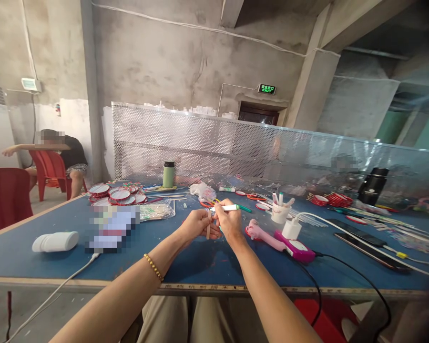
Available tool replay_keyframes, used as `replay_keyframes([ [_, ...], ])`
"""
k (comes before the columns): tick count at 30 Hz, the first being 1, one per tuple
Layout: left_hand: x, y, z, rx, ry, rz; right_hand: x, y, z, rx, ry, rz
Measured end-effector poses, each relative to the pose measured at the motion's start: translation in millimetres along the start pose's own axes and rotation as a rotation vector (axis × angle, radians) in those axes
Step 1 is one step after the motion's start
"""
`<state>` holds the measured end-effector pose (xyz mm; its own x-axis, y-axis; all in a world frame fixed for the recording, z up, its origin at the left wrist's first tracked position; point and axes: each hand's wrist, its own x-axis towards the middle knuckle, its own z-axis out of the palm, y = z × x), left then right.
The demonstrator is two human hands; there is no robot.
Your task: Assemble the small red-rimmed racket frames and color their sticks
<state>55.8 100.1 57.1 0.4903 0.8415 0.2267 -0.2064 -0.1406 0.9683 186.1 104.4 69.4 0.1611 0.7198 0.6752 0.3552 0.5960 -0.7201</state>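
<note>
In the middle of the head view my left hand [196,225] is closed on a thin wooden craft stick [209,226], which stands roughly upright between the fingers. Right beside it, my right hand [229,220] grips a white marker [229,207] with a green end, its tip pointing left toward the stick. Whether the tip touches the wood I cannot tell. A green cap or pen part [245,208] shows just past the marker. Both hands are held over the blue tabletop [200,267], close together.
Right of my hands lie a pink glue gun [268,236], a white cup [280,212] of markers and dark phones [370,250]. Leftward are a blurred phone [112,228], a white bottle [55,242], bagged sticks [156,211] and red-rimmed discs [119,195]. A perforated metal screen [200,143] stands behind.
</note>
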Motion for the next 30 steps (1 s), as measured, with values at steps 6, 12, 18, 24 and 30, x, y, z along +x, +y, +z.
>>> replay_keyframes([
  [6, -0.6, 0.4, 0.1, 0.009, 0.002, -0.011, -0.1, -0.9, -0.1, -0.014, -0.002, -0.003],
  [12, -0.6, 1.2, 0.8, 0.004, 0.009, -0.012, -0.1, -1.0, -0.2, 0.001, 0.001, 0.004],
  [18, -0.3, -0.2, 0.5, 0.003, 0.007, -0.01, -0.3, -2.0, 0.1, 0.004, 0.0, 0.004],
  [24, -1.1, 1.2, 0.7, 0.003, 0.008, -0.01, -0.4, -2.7, -0.2, 0.012, 0.006, 0.01],
  [30, -0.3, 0.6, 0.6, 0.005, 0.007, -0.007, 0.2, -1.7, 0.1, -0.006, 0.015, 0.009],
])
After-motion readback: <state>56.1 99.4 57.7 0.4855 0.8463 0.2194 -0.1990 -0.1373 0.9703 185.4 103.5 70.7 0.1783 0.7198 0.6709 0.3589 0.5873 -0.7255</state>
